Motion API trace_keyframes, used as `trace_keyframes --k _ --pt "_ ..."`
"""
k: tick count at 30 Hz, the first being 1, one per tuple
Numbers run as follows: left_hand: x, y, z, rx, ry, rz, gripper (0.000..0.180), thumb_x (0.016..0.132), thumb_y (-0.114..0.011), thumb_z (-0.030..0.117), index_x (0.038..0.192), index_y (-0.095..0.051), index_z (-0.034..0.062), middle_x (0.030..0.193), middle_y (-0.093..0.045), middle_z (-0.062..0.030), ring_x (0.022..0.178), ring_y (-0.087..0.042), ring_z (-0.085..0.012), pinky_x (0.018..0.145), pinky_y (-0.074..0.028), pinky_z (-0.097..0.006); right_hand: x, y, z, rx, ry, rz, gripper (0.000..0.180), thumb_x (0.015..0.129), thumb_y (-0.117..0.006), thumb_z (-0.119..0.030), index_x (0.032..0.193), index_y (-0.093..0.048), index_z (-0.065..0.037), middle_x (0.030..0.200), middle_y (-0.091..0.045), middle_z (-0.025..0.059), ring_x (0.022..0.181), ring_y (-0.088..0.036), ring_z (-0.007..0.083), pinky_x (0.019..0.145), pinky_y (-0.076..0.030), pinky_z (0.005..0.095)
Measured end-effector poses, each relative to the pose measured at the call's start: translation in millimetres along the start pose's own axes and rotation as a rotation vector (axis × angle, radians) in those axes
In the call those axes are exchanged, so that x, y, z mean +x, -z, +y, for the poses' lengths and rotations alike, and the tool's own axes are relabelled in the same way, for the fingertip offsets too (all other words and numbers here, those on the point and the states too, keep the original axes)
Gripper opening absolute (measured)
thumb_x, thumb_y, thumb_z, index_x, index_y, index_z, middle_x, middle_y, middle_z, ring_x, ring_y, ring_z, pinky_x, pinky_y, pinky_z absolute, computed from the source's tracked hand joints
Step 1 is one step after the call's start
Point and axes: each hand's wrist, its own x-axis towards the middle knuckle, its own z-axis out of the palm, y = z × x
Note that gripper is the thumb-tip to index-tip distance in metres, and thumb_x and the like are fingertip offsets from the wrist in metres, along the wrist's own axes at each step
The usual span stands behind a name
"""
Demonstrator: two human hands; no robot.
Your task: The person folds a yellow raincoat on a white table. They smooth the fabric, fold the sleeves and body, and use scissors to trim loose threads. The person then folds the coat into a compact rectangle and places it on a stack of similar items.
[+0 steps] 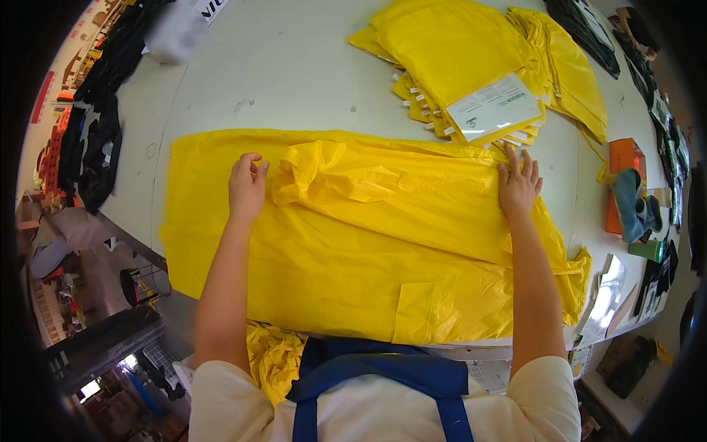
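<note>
Yellow garment [331, 269] partly gathered, near side spread flat

From the head view, your garment lies across the worktop [294, 88] right in front of you, long side along the near edge. As I judge it, you are partway through: a long piece is laid over the far half, ending in a bunched end [313, 173] beside your left hand [248, 190]. The near half, with its square patch [414, 313], lies in a single broad spread, and the right end is rumpled, so the whole is not yet compact.

Your left grip is loosely curled, thumb apart from the fingers, with nothing seen in it. Your right grip is wide, fingers spread, palm down on the garment's far right part.

Beyond it sits a pile [456, 44] of yellow pieces, which look finished: they are folded flat, white tabs [416, 96] sticking out and a printed card [493, 109] on top. Whether that card sits in a clear packet, you cannot tell from here.

To the right stands an orange box [613, 214], a blue-grey thing [626, 202] against it; its contents are hidden.
</note>
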Motion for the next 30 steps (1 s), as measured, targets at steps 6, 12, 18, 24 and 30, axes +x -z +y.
trace_keyframes --k 6,12,18,24,30 --pt "-44.9 -67.9 26.3 -0.294 -0.137 0.177 0.046 0.084 -0.071 0.019 0.116 -0.045 -0.0007 0.109 -0.05 -0.0139 0.1 -0.051 -0.0245 0.093 -0.042 -0.036 7.8 -10.3 27.1 0.409 0.176 0.097 0.058 0.091 -0.054 -0.04 0.143 -0.034 -0.023 0.144 -0.037 0.0161 0.131 -0.033 0.0417 0.107 -0.025 0.0567" --pt "-28.6 -48.8 16.2 -0.364 -0.004 0.119 0.032 0.092 -0.062 0.021 0.113 -0.052 -0.0015 0.108 -0.059 -0.0105 0.098 -0.055 -0.0194 0.087 -0.044 -0.031 -152.1 100.0 170.6 0.419 -0.466 0.674 0.051 0.076 -0.054 0.007 0.126 -0.048 -0.002 0.123 -0.051 0.0145 0.12 -0.045 0.0288 0.106 -0.031 0.0379" --pt "-35.0 -33.8 37.6 -0.335 -0.017 0.076 0.024 0.095 -0.057 0.021 0.109 -0.055 0.0012 0.097 -0.06 -0.0083 0.087 -0.055 -0.0176 0.081 -0.044 -0.027 -318.9 71.9 296.3 0.073 -1.121 0.201 0.036 0.082 -0.063 -0.019 0.114 -0.058 -0.002 0.107 -0.06 0.0193 0.099 -0.057 0.0365 0.09 -0.044 0.0414" --pt "-26.5 -19.6 20.6 -0.598 0.05 -0.022 0.021 0.098 -0.052 0.021 0.104 -0.055 0.0018 0.095 -0.056 -0.0025 0.089 -0.052 -0.0124 0.082 -0.043 -0.027 -260.5 71.8 384.5 0.12 -0.97 0.571 0.035 0.085 -0.065 -0.023 0.112 -0.059 -0.002 0.107 -0.06 0.0166 0.098 -0.059 0.0337 0.088 -0.045 0.0415" --pt "-3.0 -18.8 -13.9 -0.611 0.207 0.009 0.022 0.099 -0.047 0.022 0.102 -0.056 0.0022 0.095 -0.055 -0.0005 0.087 -0.049 -0.0102 0.081 -0.041 -0.024 -87.7 114.3 189.3 0.453 -0.004 0.232 0.059 0.076 -0.075 -0.023 0.126 -0.048 -0.011 0.127 -0.05 0.0144 0.12 -0.045 0.0352 0.101 -0.036 0.0423"
